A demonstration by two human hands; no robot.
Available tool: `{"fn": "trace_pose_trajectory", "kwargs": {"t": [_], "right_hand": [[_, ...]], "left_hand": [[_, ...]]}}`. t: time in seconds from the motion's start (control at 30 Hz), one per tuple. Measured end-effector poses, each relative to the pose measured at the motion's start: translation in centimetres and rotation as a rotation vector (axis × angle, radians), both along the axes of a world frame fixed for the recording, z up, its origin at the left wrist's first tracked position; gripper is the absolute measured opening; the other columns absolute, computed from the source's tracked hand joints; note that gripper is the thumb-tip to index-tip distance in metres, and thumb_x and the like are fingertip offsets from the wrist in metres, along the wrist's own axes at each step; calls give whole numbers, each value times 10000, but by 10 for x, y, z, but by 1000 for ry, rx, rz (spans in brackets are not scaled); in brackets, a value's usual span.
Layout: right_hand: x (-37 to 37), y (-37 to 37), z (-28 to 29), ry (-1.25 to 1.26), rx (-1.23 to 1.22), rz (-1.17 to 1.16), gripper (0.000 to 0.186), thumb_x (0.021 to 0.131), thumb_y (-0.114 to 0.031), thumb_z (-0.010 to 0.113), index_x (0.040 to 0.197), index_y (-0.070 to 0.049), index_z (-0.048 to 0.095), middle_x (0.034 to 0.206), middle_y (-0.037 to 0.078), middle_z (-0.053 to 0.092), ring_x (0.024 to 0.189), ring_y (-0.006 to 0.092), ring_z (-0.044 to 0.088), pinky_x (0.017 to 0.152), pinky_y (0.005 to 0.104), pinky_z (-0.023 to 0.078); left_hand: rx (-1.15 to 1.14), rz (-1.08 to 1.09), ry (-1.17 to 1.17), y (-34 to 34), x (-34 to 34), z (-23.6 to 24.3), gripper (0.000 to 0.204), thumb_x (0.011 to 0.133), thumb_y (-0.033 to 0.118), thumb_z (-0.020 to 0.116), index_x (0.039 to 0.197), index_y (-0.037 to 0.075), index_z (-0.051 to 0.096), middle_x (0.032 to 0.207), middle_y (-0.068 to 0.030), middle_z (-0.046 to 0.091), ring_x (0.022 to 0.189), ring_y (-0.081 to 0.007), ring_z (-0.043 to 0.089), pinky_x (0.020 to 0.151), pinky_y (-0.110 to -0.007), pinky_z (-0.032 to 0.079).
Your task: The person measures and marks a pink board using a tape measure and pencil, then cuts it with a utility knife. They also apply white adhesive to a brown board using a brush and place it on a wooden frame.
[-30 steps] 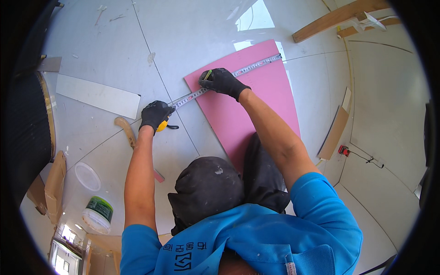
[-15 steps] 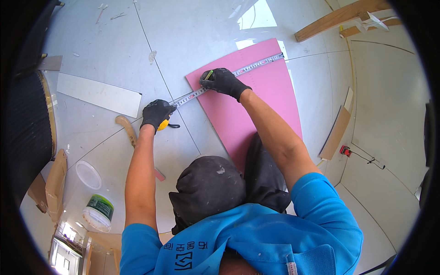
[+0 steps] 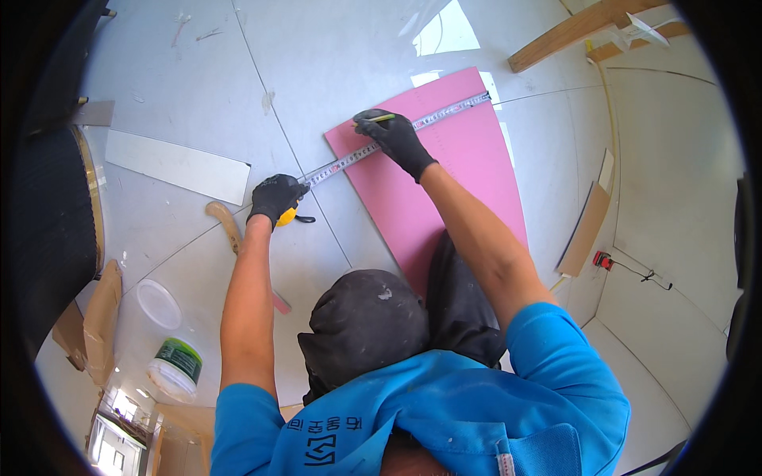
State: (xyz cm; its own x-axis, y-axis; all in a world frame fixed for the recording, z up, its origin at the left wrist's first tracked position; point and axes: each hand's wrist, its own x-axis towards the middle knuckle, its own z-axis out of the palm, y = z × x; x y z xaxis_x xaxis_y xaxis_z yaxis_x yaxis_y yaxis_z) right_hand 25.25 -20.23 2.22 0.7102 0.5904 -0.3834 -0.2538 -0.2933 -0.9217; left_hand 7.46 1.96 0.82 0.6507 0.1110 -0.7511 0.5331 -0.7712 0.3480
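My left hand (image 3: 274, 198), in a black glove, grips a yellow tape measure (image 3: 287, 217) on the tiled floor, left of a pink board (image 3: 432, 186). Its silver blade (image 3: 451, 108) runs diagonally up to the right across the board to its far right edge. My black-gloved right hand (image 3: 393, 141) is closed on a slim green pencil (image 3: 379, 118) over the board's upper left part, beside the blade. My knee is at the board's lower end.
A white strip (image 3: 178, 163) and a wooden-handled tool (image 3: 225, 222) lie left. Lower left are a lid (image 3: 159, 304), a bucket (image 3: 173, 365) and cardboard (image 3: 101, 321). Timber (image 3: 571, 36) is upper right; a brown strip (image 3: 583, 226) and red device (image 3: 603, 260) are right.
My right hand has moved up and slightly right off the tape blade, the pencil now tilted nearly level. My left hand stays on the tape measure.
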Motion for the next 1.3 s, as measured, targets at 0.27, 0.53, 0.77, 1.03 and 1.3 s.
{"fn": "trace_pose_trajectory", "kwargs": {"t": [0.27, 0.53, 0.77, 1.03, 1.3], "right_hand": [[-49, -86, 120, -18, 169, -284, 249, 958, -148, 558, 1098, 44, 632, 981, 117, 685, 885, 192, 666, 844, 322, 520], [-90, -131, 99, 158, 79, -242, 233, 948, -119, 585, 1111, 40, 635, 981, 104, 686, 916, 178, 656, 853, 306, 515], [-107, -120, 60, 116, 53, -123, 213, 931, -126, 610, 1100, -2, 643, 952, 60, 695, 869, 118, 652, 766, 258, 515], [-84, -39, 12, -190, 98, -109, 243, 927, -206, 579, 1102, -60, 663, 952, 76, 677, 828, 173, 630, 770, 289, 504], [-91, 10, -21, 62, -51, -396, 236, 901, -274, 580, 972, -74, 683, 895, 63, 695, 835, 181, 639, 777, 312, 490]], "left_hand": [[-927, 572, -51, -78, -6, -5, 304, 961, 318, 550, 946, 46, 684, 746, -27, 626, 674, -107, 574, 647, -269, 469], [-1324, 1294, 22, -148, -27, -33, 496, 958, 453, 540, 1119, -15, 571, 986, -154, 652, 913, -305, 665, 825, -427, 547], [-1357, 1262, 109, -150, -26, -39, 541, 964, 488, 500, 1135, -21, 563, 1023, -169, 657, 948, -308, 656, 856, -436, 537], [-839, 1085, 167, -147, -16, -43, 499, 940, 530, 486, 1050, 62, 621, 916, -113, 682, 742, -236, 686, 628, -368, 574], [-734, 1019, 197, -146, -7, -33, 427, 946, 416, 455, 1105, 53, 614, 914, -119, 686, 722, -240, 690, 606, -381, 569]]}}
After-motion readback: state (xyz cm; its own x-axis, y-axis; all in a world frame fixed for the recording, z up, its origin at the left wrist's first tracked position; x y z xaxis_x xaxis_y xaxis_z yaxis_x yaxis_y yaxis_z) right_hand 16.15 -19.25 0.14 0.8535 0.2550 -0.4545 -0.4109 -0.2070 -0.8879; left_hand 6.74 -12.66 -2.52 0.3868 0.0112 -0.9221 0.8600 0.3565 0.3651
